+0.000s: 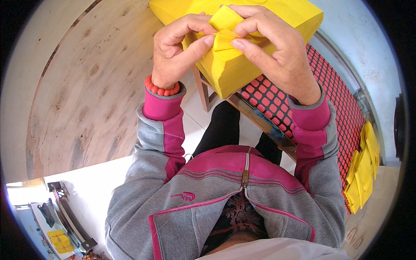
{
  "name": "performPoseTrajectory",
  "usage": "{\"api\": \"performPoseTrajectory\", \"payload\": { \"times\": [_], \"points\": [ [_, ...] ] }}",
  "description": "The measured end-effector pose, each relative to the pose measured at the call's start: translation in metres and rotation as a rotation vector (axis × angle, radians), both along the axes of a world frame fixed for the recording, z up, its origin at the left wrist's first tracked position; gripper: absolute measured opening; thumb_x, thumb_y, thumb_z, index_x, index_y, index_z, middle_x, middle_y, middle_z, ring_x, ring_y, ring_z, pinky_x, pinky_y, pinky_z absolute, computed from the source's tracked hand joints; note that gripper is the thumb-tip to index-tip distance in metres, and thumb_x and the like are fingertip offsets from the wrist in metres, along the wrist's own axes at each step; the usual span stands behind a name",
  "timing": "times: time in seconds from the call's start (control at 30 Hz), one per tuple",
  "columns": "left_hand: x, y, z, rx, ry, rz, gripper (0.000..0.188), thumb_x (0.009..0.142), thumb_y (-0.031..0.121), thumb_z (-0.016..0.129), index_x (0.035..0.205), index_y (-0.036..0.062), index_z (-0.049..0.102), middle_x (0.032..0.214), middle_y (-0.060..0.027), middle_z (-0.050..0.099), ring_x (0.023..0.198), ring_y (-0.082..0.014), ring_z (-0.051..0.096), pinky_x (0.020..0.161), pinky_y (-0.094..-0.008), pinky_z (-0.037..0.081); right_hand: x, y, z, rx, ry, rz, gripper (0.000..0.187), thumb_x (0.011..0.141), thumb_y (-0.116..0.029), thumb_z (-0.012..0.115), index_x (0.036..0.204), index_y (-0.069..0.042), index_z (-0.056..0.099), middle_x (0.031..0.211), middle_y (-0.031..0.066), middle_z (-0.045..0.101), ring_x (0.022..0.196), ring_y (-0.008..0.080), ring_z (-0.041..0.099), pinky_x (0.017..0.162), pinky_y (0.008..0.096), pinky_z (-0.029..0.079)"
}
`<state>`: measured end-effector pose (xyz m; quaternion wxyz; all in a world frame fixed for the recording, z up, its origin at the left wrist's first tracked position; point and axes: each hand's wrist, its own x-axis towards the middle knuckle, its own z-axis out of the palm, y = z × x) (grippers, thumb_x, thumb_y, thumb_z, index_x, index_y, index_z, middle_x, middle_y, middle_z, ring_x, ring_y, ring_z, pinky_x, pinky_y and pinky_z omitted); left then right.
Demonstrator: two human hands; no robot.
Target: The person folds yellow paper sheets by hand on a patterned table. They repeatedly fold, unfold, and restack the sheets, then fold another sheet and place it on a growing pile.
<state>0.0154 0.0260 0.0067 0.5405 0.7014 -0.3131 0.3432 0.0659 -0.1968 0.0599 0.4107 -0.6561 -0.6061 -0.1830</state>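
Observation:
My left hand [177, 50], with a red bead bracelet [162, 89] at the wrist, pinches the left side of a folded piece of yellow cloth [225, 34]. On the other side of the same cloth, the thumb and fingers of my right hand [279, 50] are closed. Both thumbs point inward and nearly meet over the fold. Under and behind the hands is a large box-shaped yellow thing [236, 71] with a cloth-like surface. Whether the held piece is joined to it, I cannot tell.
A wooden stool leg [202, 89] shows beneath the yellow block. Right of it runs a bench with a red and black patterned cover [333, 91], with several flat yellow cloth pieces [363, 169] at its end. A large wooden board [95, 86] fills the left side.

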Motion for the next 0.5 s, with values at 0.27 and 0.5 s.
{"api": "performPoseTrajectory", "payload": {
  "times": [0.27, 0.5],
  "points": [
    [-0.004, -0.010, -0.001, -0.205, 0.102, -0.057, 0.010, 0.092, 0.002, 0.067, 0.100, 0.0004, 0.062, 0.101, -0.0068, 0.070, 0.098, -0.0126, 0.065, 0.089, -0.0265, 0.050, 0.000, -0.004, 0.003, 0.052, -0.043, -0.016, 0.019, 0.080, -0.001, 0.074, 0.090, 0.000, 0.058, 0.116, 0.0246, 0.061, 0.112, 0.0331, 0.063, 0.085, 0.0346, 0.050],
    [-0.002, -0.014, -0.002, -0.252, 0.056, -0.063, 0.013, 0.093, 0.001, 0.065, 0.105, 0.0009, 0.059, 0.101, -0.0081, 0.070, 0.097, -0.0110, 0.065, 0.087, -0.0247, 0.051, 0.008, 0.003, -0.001, 0.105, -0.113, 0.106, 0.015, 0.083, -0.004, 0.072, 0.094, 0.001, 0.062, 0.117, 0.0251, 0.062, 0.108, 0.0351, 0.064, 0.086, 0.0368, 0.050]
  ]
}}
